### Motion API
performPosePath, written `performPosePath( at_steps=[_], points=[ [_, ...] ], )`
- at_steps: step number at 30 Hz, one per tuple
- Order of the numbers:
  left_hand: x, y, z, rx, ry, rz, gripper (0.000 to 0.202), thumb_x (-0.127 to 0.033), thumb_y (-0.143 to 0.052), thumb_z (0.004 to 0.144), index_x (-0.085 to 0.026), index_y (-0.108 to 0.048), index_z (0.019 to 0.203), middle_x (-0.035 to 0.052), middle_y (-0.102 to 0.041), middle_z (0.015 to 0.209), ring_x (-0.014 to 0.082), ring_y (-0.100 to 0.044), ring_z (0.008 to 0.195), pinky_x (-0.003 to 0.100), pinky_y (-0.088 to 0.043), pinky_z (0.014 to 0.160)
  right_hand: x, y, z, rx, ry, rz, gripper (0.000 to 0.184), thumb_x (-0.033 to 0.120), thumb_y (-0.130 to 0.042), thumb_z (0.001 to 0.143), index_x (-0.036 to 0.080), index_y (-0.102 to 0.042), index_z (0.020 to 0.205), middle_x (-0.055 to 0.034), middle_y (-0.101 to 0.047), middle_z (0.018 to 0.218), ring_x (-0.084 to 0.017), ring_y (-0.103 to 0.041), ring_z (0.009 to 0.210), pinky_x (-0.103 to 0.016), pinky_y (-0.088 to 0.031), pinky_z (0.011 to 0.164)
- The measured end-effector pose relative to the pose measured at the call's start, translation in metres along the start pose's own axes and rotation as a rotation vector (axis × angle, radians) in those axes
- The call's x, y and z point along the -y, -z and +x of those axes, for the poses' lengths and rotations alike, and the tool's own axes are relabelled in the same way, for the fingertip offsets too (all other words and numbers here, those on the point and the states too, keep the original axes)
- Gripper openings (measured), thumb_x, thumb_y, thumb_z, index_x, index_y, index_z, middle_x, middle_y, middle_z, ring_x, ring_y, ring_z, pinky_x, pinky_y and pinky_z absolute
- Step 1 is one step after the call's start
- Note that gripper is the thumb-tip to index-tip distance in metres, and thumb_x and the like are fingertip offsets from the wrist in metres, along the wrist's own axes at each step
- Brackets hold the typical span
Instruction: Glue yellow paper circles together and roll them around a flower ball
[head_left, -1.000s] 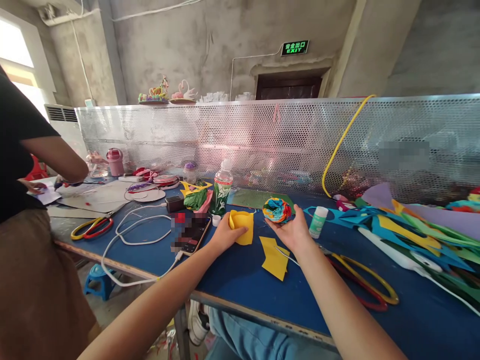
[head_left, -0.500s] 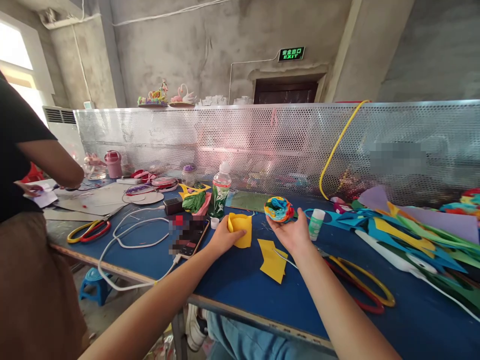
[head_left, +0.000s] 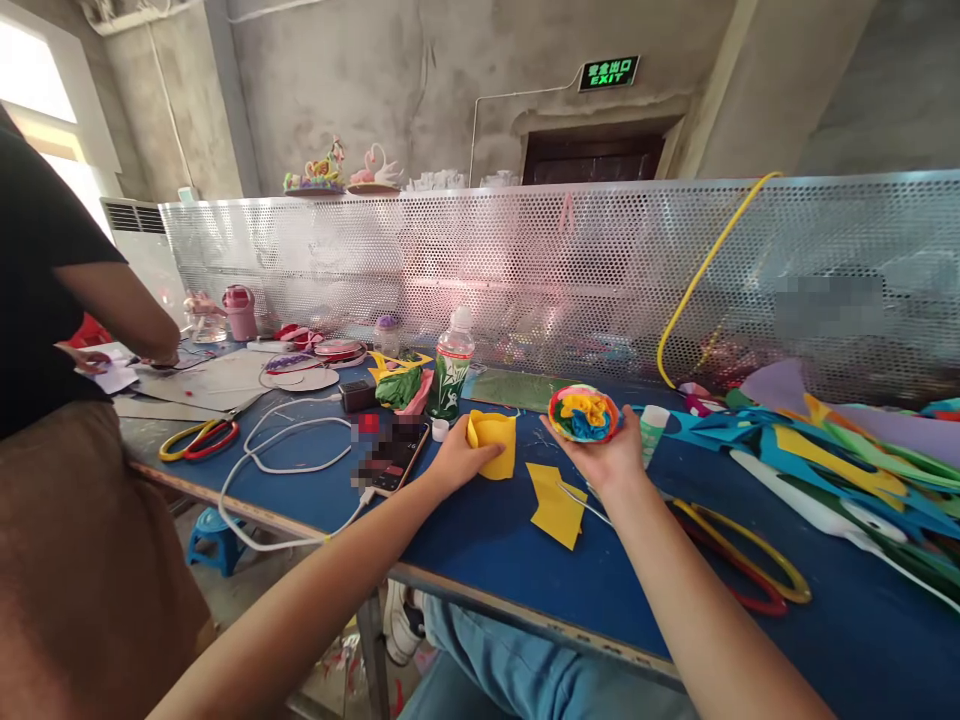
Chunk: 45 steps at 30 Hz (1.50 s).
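Observation:
My left hand (head_left: 461, 457) pinches a curled yellow sheet (head_left: 496, 446), paper or felt, just above the blue table. On the upturned palm of my right hand (head_left: 606, 452) rests a round multicoloured rosette (head_left: 583, 414) with yellow, blue and red folds facing me; the fingers beneath it are mostly hidden. Between my hands, flat yellow pieces (head_left: 556, 508) lie on the table, with a thin white cord or rod over one. A glue stick (head_left: 654, 432) stands behind my right hand, partly covered by it. Scissors (head_left: 750, 560) with yellow and red handles lie beside my right forearm.
A phone (head_left: 401, 460) on a white cable and a green-labelled bottle (head_left: 452, 375) stand left of centre. More scissors (head_left: 201, 440) lie further left, near a person (head_left: 67, 300). Coloured scraps (head_left: 832, 450) and a white corded tool (head_left: 795, 495) cover the right. Behind rises a perforated metal screen (head_left: 480, 250).
My right hand has turned the rosette so its folded face now tilts towards me. The view has shifted slightly; my left hand still holds the yellow sheet.

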<state>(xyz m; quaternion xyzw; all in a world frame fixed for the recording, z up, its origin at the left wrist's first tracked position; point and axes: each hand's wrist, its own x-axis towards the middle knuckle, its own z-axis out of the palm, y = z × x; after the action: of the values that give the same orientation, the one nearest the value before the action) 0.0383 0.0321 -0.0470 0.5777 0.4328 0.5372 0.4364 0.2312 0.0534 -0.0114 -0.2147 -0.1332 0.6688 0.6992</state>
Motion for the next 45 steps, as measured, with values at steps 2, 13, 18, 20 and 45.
performPosePath(
  at_steps=[2,13,18,20,45],
  points=[
    [0.001,0.000,0.000,0.003,-0.002,-0.003,0.041,-0.020,-0.074,0.060,-0.016,-0.052,0.095,0.0022,-0.062,0.088,0.0165,-0.060,0.080,0.030,-0.050,0.074,0.000,0.000,0.000,0.011,0.048,0.022,0.051,0.054,-0.024,0.083,0.020,-0.055,0.104,-0.0093,-0.063,0.100,-0.022,-0.060,0.095,-0.047,-0.052,0.074],
    [0.008,0.002,0.003,0.023,-0.010,-0.004,0.049,-0.025,-0.078,0.056,-0.016,-0.053,0.097,0.0039,-0.063,0.090,0.0176,-0.060,0.081,0.031,-0.050,0.074,0.006,-0.002,-0.004,-0.044,0.106,-0.038,0.044,0.052,-0.032,0.082,0.020,-0.056,0.101,-0.0079,-0.063,0.102,-0.022,-0.061,0.095,-0.046,-0.052,0.074],
    [0.011,0.001,0.005,0.025,-0.014,-0.005,0.047,-0.027,-0.076,0.059,-0.016,-0.053,0.098,0.0042,-0.063,0.092,0.0176,-0.061,0.082,0.031,-0.050,0.075,-0.006,-0.002,-0.005,0.069,0.076,-0.021,0.047,0.053,-0.031,0.081,0.020,-0.056,0.102,-0.0087,-0.063,0.102,-0.023,-0.060,0.096,-0.047,-0.052,0.074],
    [0.011,0.001,0.004,0.028,-0.016,-0.003,0.047,-0.027,-0.077,0.058,-0.016,-0.053,0.097,0.0037,-0.063,0.090,0.0175,-0.061,0.081,0.031,-0.051,0.074,-0.014,-0.004,-0.006,0.010,-0.002,-0.065,0.047,0.051,-0.028,0.083,0.019,-0.056,0.101,-0.0099,-0.063,0.099,-0.023,-0.061,0.094,-0.047,-0.053,0.071],
    [-0.002,-0.002,-0.001,0.025,0.004,0.004,0.043,-0.022,-0.075,0.059,-0.015,-0.051,0.094,0.0041,-0.062,0.088,0.0192,-0.060,0.081,0.034,-0.050,0.074,-0.010,0.000,0.002,-0.023,0.065,0.029,0.047,0.055,-0.034,0.080,0.017,-0.054,0.100,-0.0094,-0.064,0.094,-0.019,-0.063,0.090,-0.036,-0.056,0.070]
  ],
)
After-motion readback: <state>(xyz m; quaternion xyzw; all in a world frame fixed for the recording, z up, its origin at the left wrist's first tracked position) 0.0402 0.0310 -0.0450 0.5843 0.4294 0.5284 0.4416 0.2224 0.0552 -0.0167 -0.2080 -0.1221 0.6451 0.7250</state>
